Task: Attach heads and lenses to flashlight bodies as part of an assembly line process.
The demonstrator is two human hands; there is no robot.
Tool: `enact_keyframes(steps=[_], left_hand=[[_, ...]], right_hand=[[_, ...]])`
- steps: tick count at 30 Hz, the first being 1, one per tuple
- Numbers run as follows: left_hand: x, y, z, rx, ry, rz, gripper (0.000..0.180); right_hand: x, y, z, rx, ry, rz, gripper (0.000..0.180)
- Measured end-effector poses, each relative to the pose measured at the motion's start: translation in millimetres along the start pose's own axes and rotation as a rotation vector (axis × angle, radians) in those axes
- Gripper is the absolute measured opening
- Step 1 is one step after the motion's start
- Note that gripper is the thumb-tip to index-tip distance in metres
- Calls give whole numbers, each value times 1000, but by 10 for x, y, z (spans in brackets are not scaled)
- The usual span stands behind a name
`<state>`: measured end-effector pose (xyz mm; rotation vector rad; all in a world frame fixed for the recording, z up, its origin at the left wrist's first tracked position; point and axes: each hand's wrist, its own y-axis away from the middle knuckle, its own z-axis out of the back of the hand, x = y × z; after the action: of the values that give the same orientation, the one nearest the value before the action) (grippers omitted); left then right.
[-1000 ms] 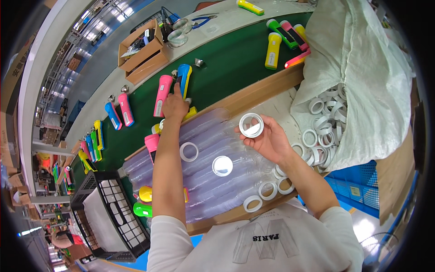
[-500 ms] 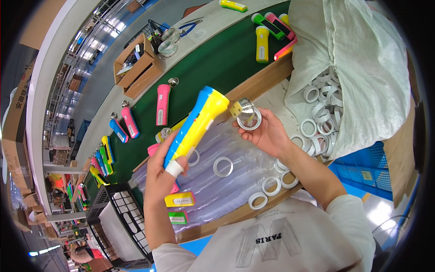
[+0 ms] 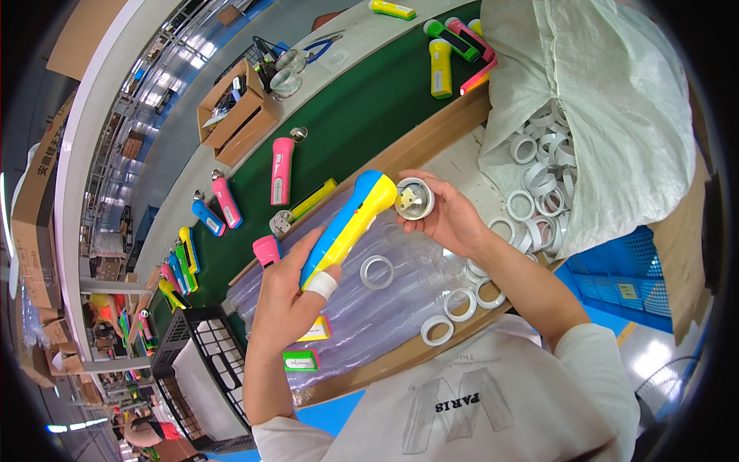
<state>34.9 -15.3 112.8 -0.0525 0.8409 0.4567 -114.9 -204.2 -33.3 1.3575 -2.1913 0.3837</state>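
My left hand (image 3: 286, 302) is wrapped round a blue and yellow flashlight body (image 3: 348, 229), its wide end pointing up and to the right. White tape covers the thumb. Just right of that wide end, my right hand (image 3: 456, 223) grips a white ring (image 3: 429, 202) with a silver reflector (image 3: 414, 199) seated inside it. The reflector's back, with a small yellowish part, faces me. Ring and flashlight head are very close; whether they touch I cannot tell. Below them, another white ring (image 3: 377, 260) lies on clear plastic wrap (image 3: 362, 308).
At right, a white woven sack (image 3: 593, 154) spills many white rings over the cardboard tray. Beyond the tray's edge, a green belt (image 3: 369, 108) carries a pink flashlight (image 3: 282, 171) and several others. A black crate (image 3: 212, 346) stands at lower left, a blue crate (image 3: 616, 281) at right.
The reflector, tilted above the ring before, now sits within it with its back turned toward me. The flashlight has shifted slightly down and right, its head closer to the ring.
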Motion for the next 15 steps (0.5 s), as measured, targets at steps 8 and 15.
enact_keyframes(steps=[8, 15], left_hand=[[-52, 153, -239, -71, -767, -529, 55], [429, 335, -299, 296, 1034, 213, 63]], right_hand=[[-121, 61, -114, -116, 125, 20, 48], [153, 485, -557, 240, 929, 730, 52]])
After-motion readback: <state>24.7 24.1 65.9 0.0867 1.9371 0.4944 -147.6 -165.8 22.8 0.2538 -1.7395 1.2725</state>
